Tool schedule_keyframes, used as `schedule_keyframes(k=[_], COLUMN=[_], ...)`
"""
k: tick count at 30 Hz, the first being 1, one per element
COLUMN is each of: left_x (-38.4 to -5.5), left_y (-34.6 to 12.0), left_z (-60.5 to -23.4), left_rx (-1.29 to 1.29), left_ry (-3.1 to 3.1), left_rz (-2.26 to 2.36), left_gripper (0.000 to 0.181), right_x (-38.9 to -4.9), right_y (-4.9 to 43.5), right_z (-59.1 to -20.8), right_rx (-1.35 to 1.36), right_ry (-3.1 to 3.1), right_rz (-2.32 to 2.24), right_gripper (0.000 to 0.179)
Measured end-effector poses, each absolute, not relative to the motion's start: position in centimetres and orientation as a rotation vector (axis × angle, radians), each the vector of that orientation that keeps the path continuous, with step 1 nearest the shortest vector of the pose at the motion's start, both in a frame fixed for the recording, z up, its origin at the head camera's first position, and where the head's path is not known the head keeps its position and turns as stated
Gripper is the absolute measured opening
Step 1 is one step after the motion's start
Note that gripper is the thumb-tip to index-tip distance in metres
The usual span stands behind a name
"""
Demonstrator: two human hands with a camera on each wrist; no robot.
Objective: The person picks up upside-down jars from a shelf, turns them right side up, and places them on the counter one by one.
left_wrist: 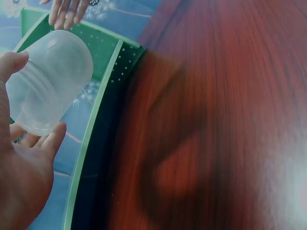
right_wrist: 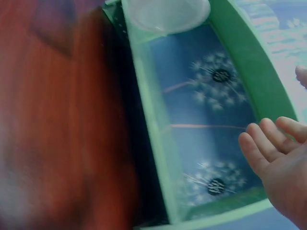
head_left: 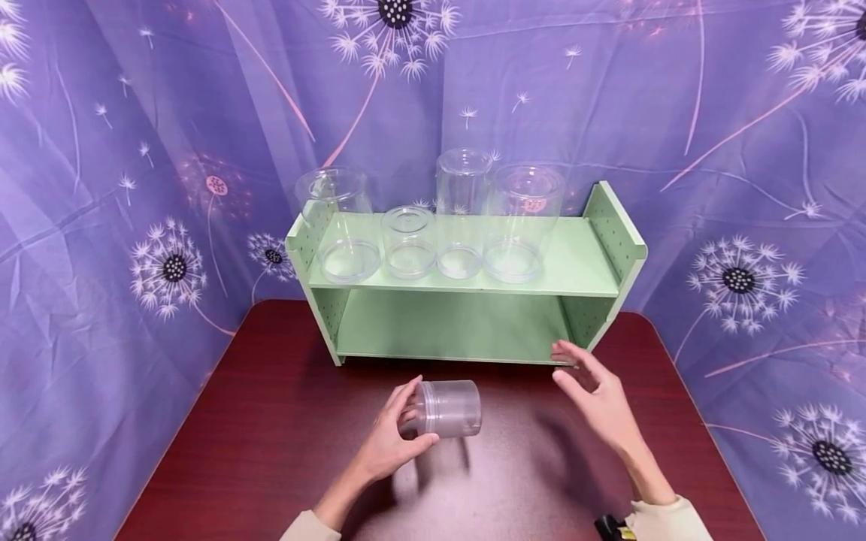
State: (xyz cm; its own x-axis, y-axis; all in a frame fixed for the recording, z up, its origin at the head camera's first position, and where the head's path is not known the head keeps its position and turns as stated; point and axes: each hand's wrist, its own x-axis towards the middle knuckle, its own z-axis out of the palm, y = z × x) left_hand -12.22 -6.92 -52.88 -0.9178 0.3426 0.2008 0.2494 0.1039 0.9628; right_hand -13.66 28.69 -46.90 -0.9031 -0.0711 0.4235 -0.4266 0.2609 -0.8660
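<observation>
A clear plastic jar point(head_left: 455, 408) is held sideways above the table, its rounded end pointing right. My left hand point(head_left: 395, 436) grips the ridged end, thumb on the near side and fingers on the far side. The same jar point(left_wrist: 62, 67) appears in the left wrist view between thumb and fingertips. To the right, apart from the jar, my right hand point(head_left: 598, 394) hovers with fingers extended and nothing in it, near the shelf's lower right corner. In the right wrist view, part of the jar point(right_wrist: 168, 14) shows at the top.
A green two-tier shelf point(head_left: 453, 323) stands at the back of the dark red wooden table point(head_left: 271, 451). Its upper board bears several clear containers, including a wide one point(head_left: 341, 225), a short one point(head_left: 409, 244) and a tall narrow one point(head_left: 461, 218). Purple dandelion-print cloth point(head_left: 203, 113) surrounds the table.
</observation>
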Motion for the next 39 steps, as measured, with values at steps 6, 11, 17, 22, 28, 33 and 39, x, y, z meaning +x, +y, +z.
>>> schedule_keyframes(k=[6, 11, 17, 22, 28, 33, 39], left_x=[-12.2, -12.2, -12.4, -12.5, -12.6, -12.6, -12.7], left_y=[-8.9, -11.1, -14.2, -16.5, -18.8, -20.8, -22.6], left_z=[-52.9, -53.1, -52.9, -52.3, -51.3, -50.5, -49.2], left_rx=[0.589, 0.567, 0.514, 0.479, 0.511, 0.507, 0.484], left_ry=[2.426, 2.551, 2.684, 2.785, 2.919, 3.026, 3.104], left_rz=[1.897, 1.817, 1.736, 1.626, 1.483, 1.361, 1.240], left_gripper=[0.092, 0.091, 0.092, 0.091, 0.091, 0.091, 0.092], right_x=[-14.5, -15.1, -16.4, -17.7, -17.2, -18.3, -20.5], right_y=[30.7, 32.4, 34.2, 35.1, 33.2, 33.3, 35.0], right_z=[-44.0, -41.4, -38.6, -36.7, -32.9, -32.6, -33.7], right_rx=[0.369, 0.240, 0.191, 0.273, 0.335, 0.357, 0.394], right_ry=[-2.154, -2.003, -1.927, -1.917, -1.918, -1.943, -1.996], right_rz=[1.501, 1.378, 1.246, 1.158, 1.074, 1.027, 0.943], right_gripper=[0.044, 0.038, 0.036, 0.038, 0.036, 0.039, 0.045])
